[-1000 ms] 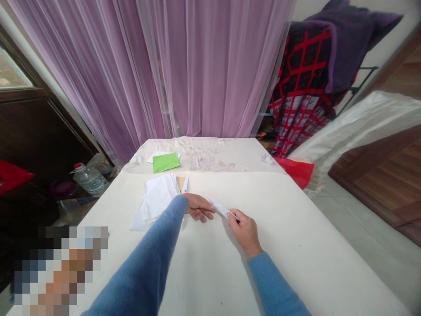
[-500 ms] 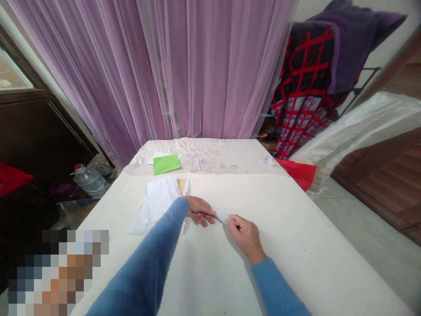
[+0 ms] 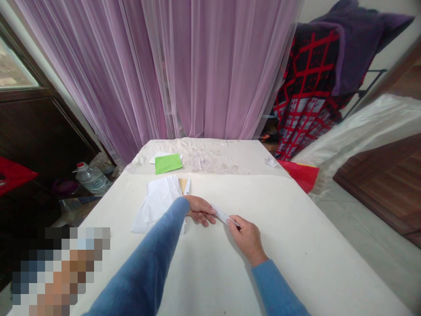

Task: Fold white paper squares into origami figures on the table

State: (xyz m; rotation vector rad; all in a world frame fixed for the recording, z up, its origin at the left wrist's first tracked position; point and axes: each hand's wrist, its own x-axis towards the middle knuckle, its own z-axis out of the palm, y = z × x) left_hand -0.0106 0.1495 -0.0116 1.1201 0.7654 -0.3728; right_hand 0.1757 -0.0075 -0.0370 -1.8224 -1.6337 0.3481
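Observation:
A narrow folded strip of white paper (image 3: 222,215) is stretched between my two hands, a little above the table. My left hand (image 3: 201,211) pinches its far left end between thumb and fingers. At the near right end, my right hand (image 3: 246,237) grips it with the thumb on top. Just left of my left hand lies a stack of white paper sheets (image 3: 161,197), partly hidden by my left sleeve. A tan piece (image 3: 183,184) and another white folded strip (image 3: 187,187) stick out at the stack's right side.
The white-covered table (image 3: 296,263) reaches to a purple curtain (image 3: 210,70). A green sheet (image 3: 168,163) lies over white paper at the back left. Crumpled paper (image 3: 271,161) sits near the right edge, by a red bag (image 3: 301,174). A water bottle (image 3: 92,177) stands left of the table.
Both hands keep hold of the paper strip in nearly the same place. The whole view has shifted slightly, with the surroundings a little further right.

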